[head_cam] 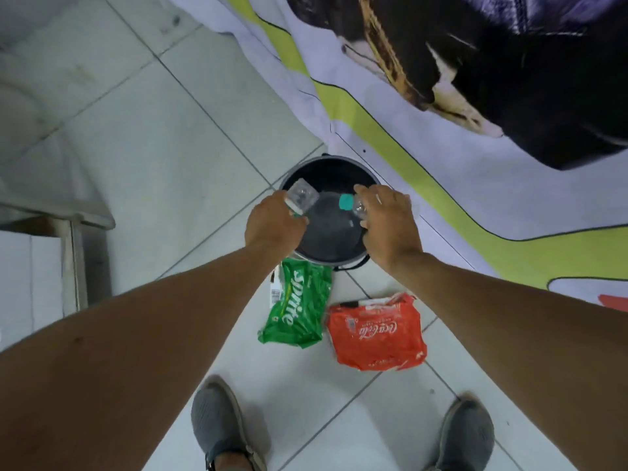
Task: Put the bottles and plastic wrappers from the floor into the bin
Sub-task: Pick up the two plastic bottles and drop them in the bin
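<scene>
— Why are both of my hands parked over the bin (370, 178)?

— Each is clamped on a bottle, and I've got them above the open mouth so a release should drop them inside rather than onto the tiles. My left hand (272, 224) grips a clear plastic bottle (301, 198) base-up; my right hand (390, 222) grips a second clear bottle (355, 205) with its teal cap (346, 202) pointing inward, toward the middle of the bin.

— And the wrappers?

— On the floor (170, 147), between my shoes and the bin. The green Sprite wrapper (297, 309) has its far end touching the bin's near side; the red Coca-Cola wrapper (375, 331) lies just beside it, to the right.

— So how far along?

— I'd judge bottles first, wrappers after. The bin looks empty inside, as far as I can tell.
</scene>
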`<state>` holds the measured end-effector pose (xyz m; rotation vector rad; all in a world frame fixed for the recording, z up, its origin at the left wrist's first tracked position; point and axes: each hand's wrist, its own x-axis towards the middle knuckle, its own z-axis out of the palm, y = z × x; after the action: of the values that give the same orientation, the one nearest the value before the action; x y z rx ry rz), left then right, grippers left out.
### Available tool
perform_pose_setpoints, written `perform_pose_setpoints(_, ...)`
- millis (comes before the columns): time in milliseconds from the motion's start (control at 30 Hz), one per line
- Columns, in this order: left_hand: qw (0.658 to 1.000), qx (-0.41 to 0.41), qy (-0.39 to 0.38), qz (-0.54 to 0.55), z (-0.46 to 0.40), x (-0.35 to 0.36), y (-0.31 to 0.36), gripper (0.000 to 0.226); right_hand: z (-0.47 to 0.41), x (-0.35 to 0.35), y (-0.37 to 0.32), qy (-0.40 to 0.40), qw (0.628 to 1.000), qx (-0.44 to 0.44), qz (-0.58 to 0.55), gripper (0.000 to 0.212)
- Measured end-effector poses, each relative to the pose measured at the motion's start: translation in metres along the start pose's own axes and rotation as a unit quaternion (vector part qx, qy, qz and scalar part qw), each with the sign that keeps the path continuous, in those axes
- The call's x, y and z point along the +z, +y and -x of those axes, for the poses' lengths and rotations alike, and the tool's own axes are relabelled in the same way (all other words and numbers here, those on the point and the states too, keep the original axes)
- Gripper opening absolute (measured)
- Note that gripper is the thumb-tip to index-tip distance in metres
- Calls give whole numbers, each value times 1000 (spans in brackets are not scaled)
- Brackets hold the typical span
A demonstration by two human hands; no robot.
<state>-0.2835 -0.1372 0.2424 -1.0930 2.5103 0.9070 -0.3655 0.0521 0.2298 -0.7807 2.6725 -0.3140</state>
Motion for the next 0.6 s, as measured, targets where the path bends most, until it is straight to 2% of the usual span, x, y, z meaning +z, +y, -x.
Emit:
perform_pose_setpoints(100, 974, -109, -50, 192, -24, 11, 17, 46, -21, 6, -15, 0, 987, 85, -137, 76)
perform_pose_setpoints(167, 953, -145, -72, 257, -34, 21, 21, 46, -31, 7, -21, 0, 984, 105, -144, 70)
perform_pose_setpoints(267, 941, -169, -85, 279, -44, 35, 21, 50, -45, 5, -26, 5, 985, 106, -136, 66)
perform_pose_setpoints(367, 935, -201, -83, 281, -50, 44, 18, 55, -55, 10, -29, -30, 980, 132, -145, 65)
perform_pose_setpoints(500, 938, -201, -84, 270, -52, 50, 12, 64, -60, 24, -24, -74, 958, 190, -203, 58)
perform_pose_setpoints(600, 947, -198, -65, 245, -46, 49, 11, 70, -56, 25, -23, -86, 945, 204, -240, 76)
